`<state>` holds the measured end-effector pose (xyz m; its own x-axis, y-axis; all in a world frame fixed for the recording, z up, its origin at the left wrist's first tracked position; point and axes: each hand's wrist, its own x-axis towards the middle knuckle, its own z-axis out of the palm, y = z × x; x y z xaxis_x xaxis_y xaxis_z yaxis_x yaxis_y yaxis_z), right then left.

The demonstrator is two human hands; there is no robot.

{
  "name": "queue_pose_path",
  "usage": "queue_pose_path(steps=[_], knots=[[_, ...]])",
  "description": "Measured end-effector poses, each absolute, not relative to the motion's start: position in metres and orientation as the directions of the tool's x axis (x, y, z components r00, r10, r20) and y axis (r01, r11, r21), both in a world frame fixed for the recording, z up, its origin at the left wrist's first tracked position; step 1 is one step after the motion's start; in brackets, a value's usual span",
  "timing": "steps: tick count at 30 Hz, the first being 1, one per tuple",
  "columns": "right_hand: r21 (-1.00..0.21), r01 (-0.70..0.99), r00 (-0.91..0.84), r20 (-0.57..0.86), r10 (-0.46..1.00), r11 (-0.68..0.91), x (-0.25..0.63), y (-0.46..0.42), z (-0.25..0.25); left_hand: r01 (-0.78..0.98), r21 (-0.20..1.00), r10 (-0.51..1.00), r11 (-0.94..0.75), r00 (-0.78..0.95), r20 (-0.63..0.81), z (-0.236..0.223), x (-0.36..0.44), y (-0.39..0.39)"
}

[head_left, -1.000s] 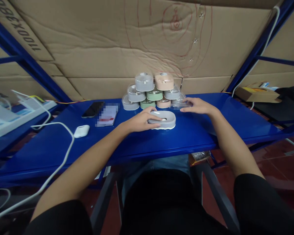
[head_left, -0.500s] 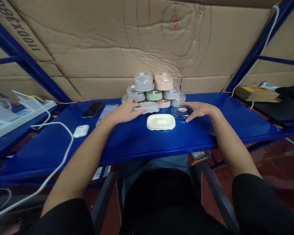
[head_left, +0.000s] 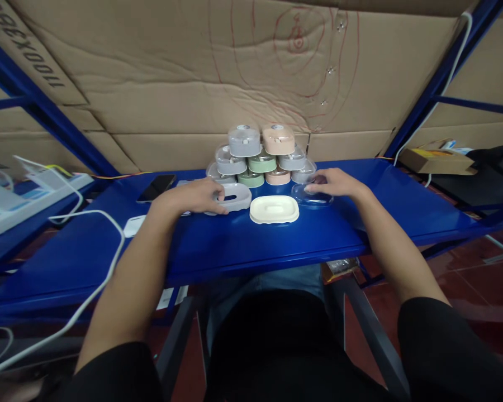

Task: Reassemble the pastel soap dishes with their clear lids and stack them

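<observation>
My left hand (head_left: 199, 196) is closed around the left end of a grey oval soap-box-like base (head_left: 240, 202) with a dark slot in its top, on the blue table. My right hand (head_left: 338, 183) is over a clear oval lid (head_left: 314, 197) lying on the table to the right; its thumb and fingers are apart, and whether they touch the lid is hard to see. Between the hands, a cream oval piece (head_left: 274, 210) with a raised middle lies flat. Behind them rises a stack of lidded oval boxes, with a grey one (head_left: 244, 143) and a peach one (head_left: 278, 142) on top.
On the left of the blue table (head_left: 260, 248) are a dark phone (head_left: 156, 188) and a white case (head_left: 133, 226), partly hidden by my arm. A white cable (head_left: 104, 273) crosses the left side. A cardboard wall (head_left: 163, 106) stands behind; an open carton (head_left: 436, 162) is at right.
My left hand has moved left and nearer with the grey base, baring the lower boxes behind. My right thumb has lifted from the clear lid's front edge to above it.
</observation>
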<state>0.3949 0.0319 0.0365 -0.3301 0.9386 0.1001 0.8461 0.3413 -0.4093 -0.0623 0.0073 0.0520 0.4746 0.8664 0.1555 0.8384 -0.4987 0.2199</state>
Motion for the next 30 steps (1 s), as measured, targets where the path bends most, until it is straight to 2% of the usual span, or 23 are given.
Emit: queue_pose_path(steps=[2, 4, 10, 14, 18, 21, 25, 30], knots=[[-0.382, 0.875, -0.221, 0.233, 0.947, 0.298, 0.394, 0.036, 0.033, 0.857, 0.148, 0.866, -0.493, 0.500, -0.008, 0.056, -0.058, 0.006], [-0.384, 0.880, -0.136, 0.360, 0.923, 0.280, 0.393, 0.039, 0.029, 0.863, 0.122, 0.865, -0.489, 0.498, -0.058, 0.058, -0.052, 0.005], [-0.410, 0.845, -0.037, 0.595, 0.803, 0.343, 0.373, 0.040, 0.027, 0.857, 0.175, 0.868, -0.484, 0.496, -0.029, 0.055, -0.038, 0.002], [-0.372, 0.850, -0.022, 0.681, 0.732, 0.372, 0.333, 0.054, 0.048, 0.838, 0.254, 0.874, -0.484, 0.477, 0.091, 0.058, -0.036, 0.001], [-0.344, 0.852, -0.045, 0.702, 0.710, 0.394, 0.279, 0.084, 0.071, 0.787, 0.258, 0.821, -0.561, 0.486, 0.300, 0.060, -0.031, 0.001], [-0.318, 0.898, -0.015, 0.666, 0.746, 0.303, 0.247, 0.104, 0.077, 0.743, 0.253, 0.767, -0.619, 0.503, 0.399, 0.058, -0.027, 0.003], [-0.290, 0.943, 0.047, 0.604, 0.796, 0.165, 0.231, 0.112, 0.077, 0.729, 0.259, 0.752, -0.634, 0.501, 0.429, 0.055, -0.022, 0.003], [-0.228, 0.973, 0.097, 0.565, 0.819, 0.042, 0.232, 0.099, 0.083, 0.736, 0.237, 0.757, -0.634, 0.528, 0.384, 0.053, -0.019, 0.002]])
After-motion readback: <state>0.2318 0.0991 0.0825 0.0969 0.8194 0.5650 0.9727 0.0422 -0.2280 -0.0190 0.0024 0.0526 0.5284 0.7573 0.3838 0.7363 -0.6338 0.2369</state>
